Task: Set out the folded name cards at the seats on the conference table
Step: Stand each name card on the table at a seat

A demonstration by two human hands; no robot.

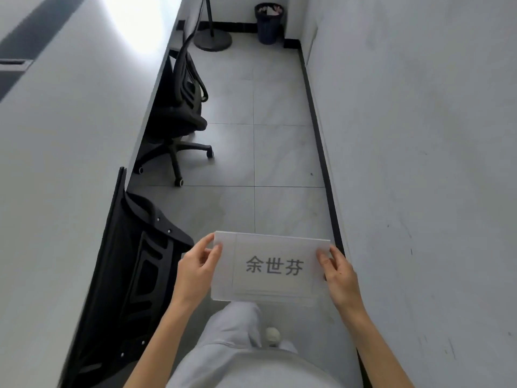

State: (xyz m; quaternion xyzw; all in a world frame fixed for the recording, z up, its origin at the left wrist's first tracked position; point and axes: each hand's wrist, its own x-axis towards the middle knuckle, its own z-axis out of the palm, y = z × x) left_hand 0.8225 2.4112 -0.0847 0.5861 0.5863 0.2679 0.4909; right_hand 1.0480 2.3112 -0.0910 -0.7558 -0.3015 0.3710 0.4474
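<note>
Head view: left hand [195, 271] and right hand [340, 277] pinch name card [270, 266] by its side edges at lower centre, text up, likely to read it; conference table [64, 141] at frame left.

White name card [268, 266], grey characters

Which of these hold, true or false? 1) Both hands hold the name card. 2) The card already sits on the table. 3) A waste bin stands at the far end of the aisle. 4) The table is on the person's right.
1) True: the left hand and right hand grip the name card by its side edges.
2) False: it is held above the floor, off the conference table.
3) True: the waste bin stands by the far wall.
4) False: the table is on the left; a wall is on the right.
</note>
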